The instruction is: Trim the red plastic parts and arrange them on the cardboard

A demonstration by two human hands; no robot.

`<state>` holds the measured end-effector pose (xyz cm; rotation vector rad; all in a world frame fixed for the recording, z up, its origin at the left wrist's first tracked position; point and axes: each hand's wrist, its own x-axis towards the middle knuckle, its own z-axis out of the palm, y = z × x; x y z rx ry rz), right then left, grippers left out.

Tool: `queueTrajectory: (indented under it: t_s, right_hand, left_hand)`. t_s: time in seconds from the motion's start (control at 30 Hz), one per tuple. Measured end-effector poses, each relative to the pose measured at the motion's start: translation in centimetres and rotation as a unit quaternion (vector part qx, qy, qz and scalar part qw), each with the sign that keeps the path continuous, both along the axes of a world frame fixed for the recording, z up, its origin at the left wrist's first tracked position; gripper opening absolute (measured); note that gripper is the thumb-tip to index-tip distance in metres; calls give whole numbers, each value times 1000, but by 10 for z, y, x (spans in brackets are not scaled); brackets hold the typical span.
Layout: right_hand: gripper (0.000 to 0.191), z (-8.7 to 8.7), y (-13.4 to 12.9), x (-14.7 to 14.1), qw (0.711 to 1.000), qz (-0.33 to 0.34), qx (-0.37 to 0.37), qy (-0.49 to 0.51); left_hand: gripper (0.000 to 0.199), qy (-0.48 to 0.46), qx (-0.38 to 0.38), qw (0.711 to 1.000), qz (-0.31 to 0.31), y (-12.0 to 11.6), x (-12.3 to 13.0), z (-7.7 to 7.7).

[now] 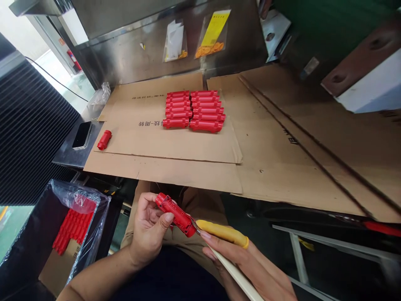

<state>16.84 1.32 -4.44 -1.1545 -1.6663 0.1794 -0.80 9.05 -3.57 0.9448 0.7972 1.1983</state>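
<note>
My left hand (152, 225) is closed around a red plastic tube-shaped part (175, 214), held tilted over my lap. Its upper side shows a long rectangular recess. In my right hand (238, 251) is a trimming knife (230, 269) with a cream handle; its short metal tip meets the lower right end of the part. A yellow finger cot (222, 233) covers one finger of that hand. Beyond the table's front edge, two columns of similar red parts (206, 125) lie on the cardboard. One shorter-looking red part (104, 139) lies apart at the left.
Cardboard sheets (188, 169) cover the table. A phone (82, 134) lies at its left end. Lower left stands a plastic-lined bin (28, 234) with many red parts (73, 225). Two long thin rods (313, 146) cross the right side. Bags of orange finger cots (209, 49) hang behind.
</note>
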Motion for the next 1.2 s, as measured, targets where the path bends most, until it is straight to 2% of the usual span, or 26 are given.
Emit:
queueTrajectory:
  t_s: [0.2,0.4,0.7,0.9,1.07,1.2]
  right_hand:
    - [36,2,-3,1,1000,0,-12,-12]
    - [31,2,-3,-1,1000,4,4,3]
    - [27,1,-5,-3,1000,-18,-3,-16]
    - [28,-1,-6,-7,1000,-24,3,18]
    - [27,0,-8,-5,1000,-20,5,4]
    - [27,2,-11,-3,1000,-20,-22,-6]
  left_hand:
    - [28,-17,8,1000,-6,-1,0,-1]
    - [24,-47,70,996,-36,0,-1,-9]
    - [28,-51,42,997,-29,-3,-6,-18]
    - [26,-59,46,997,-29,-3,-6,-18]
    - [26,-61,41,997,-29,-2,-5,-19]
    - [27,-59,39,997,-31,-3,-6,-20]
